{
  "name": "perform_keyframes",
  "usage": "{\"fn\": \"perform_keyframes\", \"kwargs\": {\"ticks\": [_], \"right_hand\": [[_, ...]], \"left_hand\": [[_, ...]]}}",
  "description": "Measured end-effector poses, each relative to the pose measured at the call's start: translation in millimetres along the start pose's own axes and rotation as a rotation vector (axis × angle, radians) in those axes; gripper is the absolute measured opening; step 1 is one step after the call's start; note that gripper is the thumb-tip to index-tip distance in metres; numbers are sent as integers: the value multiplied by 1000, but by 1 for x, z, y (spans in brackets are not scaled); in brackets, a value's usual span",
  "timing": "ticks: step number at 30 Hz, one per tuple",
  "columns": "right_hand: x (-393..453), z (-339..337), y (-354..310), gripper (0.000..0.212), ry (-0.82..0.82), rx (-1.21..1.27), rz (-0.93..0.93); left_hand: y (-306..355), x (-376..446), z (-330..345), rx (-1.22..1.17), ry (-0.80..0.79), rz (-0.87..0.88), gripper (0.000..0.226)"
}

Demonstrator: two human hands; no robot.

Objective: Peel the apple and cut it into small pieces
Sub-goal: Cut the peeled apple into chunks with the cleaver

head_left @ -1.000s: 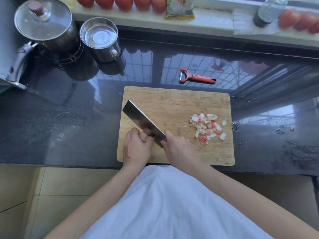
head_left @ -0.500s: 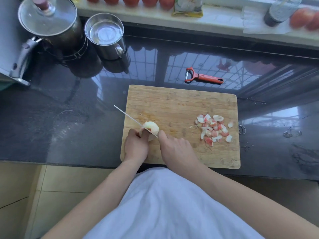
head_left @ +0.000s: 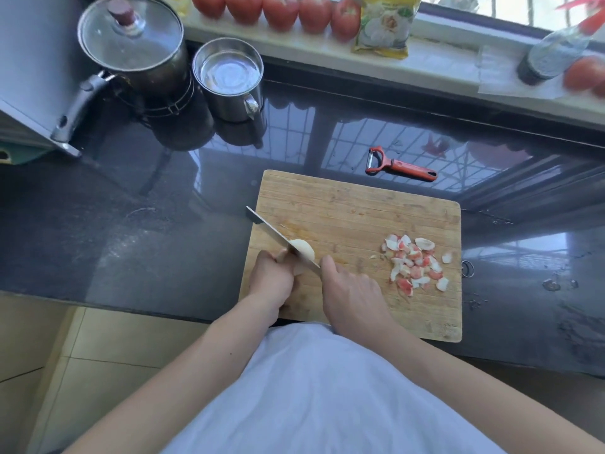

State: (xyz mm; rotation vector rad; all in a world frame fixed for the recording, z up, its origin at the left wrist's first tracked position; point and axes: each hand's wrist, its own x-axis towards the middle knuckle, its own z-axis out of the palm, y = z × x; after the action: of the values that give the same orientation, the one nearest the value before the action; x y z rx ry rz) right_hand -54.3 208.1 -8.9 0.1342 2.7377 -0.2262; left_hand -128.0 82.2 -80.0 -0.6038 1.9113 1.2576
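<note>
A pale peeled apple piece (head_left: 303, 250) sits near the left front of the wooden cutting board (head_left: 360, 204). My left hand (head_left: 271, 283) holds the apple from the left, fingers curled against it. My right hand (head_left: 352, 298) grips the handle of a cleaver (head_left: 271, 232), whose blade stands edge-down across the apple, tip pointing to the far left. A small heap of red and white apple peel bits (head_left: 414, 265) lies on the right part of the board.
A red peeler (head_left: 399, 165) lies on the dark counter behind the board. A lidded pot (head_left: 134, 47) and a steel mug (head_left: 229, 83) stand at the back left. Tomatoes (head_left: 278, 8), a packet and a bottle (head_left: 550, 54) line the windowsill.
The cleaver turned from lying flat-side-up to edge-down across the apple piece, which came into view. Both hands stay at the board's left front.
</note>
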Motion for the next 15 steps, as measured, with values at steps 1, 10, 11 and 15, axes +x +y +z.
{"fn": "perform_keyframes", "kwargs": {"ticks": [1,10,11,15], "right_hand": [[2,0,0,25,-10,17,-1],[33,-21,3,10,-57,260,110],[38,-24,5,6,-65,297,127],[57,-33,19,5,-119,417,186]], "left_hand": [[0,1,0,-23,-1,-12,48],[-14,-17,-9,186,209,430,26],[-19,-14,-10,195,183,485,31],[-12,-4,-12,157,133,578,39]]}}
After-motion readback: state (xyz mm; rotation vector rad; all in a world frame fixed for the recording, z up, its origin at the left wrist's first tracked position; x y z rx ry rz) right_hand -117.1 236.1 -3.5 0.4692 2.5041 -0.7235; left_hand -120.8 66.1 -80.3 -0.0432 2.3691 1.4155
